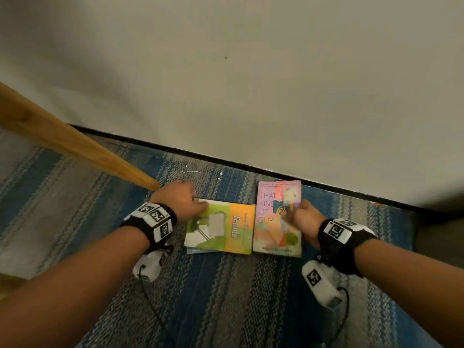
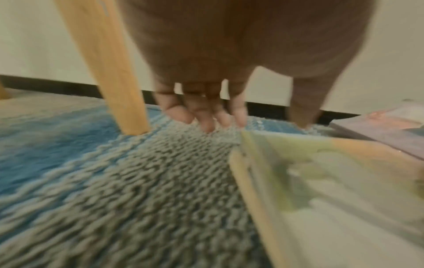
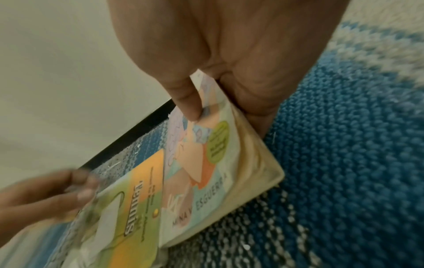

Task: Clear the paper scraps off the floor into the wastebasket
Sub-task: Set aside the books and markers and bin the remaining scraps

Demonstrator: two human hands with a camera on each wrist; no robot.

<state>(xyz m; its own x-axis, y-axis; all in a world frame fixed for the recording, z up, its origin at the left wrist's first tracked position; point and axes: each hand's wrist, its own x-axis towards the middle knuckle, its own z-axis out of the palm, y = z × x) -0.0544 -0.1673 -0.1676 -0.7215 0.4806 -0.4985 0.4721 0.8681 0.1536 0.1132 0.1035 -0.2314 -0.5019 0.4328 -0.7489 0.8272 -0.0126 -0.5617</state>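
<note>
Two paperbacks lie side by side on a blue and grey striped rug (image 1: 226, 285) close to the wall. My left hand (image 1: 194, 197) hovers at the far left corner of the green and orange Tennis book (image 1: 233, 227), its fingers (image 2: 206, 117) hanging loosely onto the rug and holding nothing. My right hand (image 1: 292, 214) grips the right edge of the pink book (image 1: 271, 222). Its thumb (image 3: 190, 105) is on the cover, its fingers are under the edge, and that edge is raised. Tiny white paper scraps (image 1: 221, 174) dot the rug by the baseboard. No wastebasket is in view.
A slanted wooden leg (image 1: 82, 149) meets the rug just left of my left hand. A black baseboard (image 1: 251, 169) and a plain wall run right behind the books. A thin white thread (image 1: 192, 171) lies near the scraps. The rug stretches towards me.
</note>
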